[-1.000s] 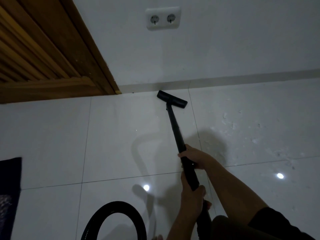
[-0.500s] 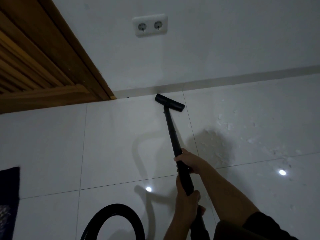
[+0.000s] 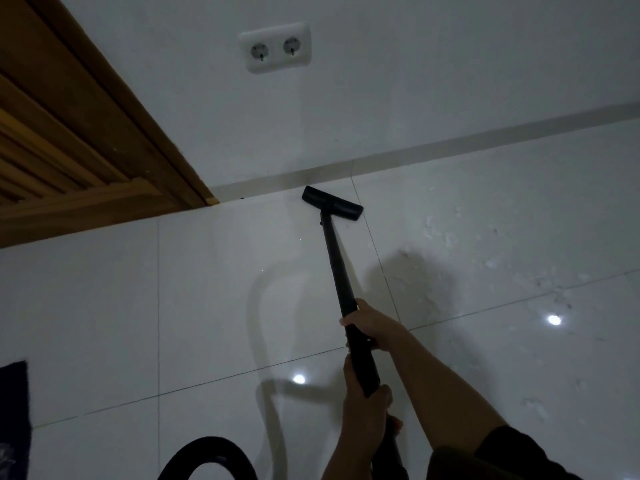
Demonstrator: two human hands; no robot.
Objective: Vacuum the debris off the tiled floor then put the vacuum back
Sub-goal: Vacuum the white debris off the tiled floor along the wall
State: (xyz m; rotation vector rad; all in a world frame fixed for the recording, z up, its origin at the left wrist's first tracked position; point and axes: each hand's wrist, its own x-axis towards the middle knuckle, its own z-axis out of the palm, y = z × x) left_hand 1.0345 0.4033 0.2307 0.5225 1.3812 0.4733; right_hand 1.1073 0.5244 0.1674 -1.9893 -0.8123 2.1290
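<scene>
At the far edge of the glossy white tiled floor point(image 3: 207, 306) sits the flat black vacuum nozzle point(image 3: 332, 203), with the right hand point(image 3: 370, 323) and left hand point(image 3: 363, 407) each keeping a clenched grip on its black wand point(image 3: 337, 265); vacuuming is under way, and next probably calls for swinging right onto the scattered white debris point(image 3: 450, 237).

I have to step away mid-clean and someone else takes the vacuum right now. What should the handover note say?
Hands: right hand grips the wand nearer the nozzle; left hand grips it lower down, toward the hose.
Things: nozzle on the tiled floor close to the skirting, below the wall socket; hose loops at the bottom edge.
Done: tiles left of the wand look mostly clean.
Left: white debris lies scattered right of the nozzle; vacuum it, then put the vacuum back.
</scene>
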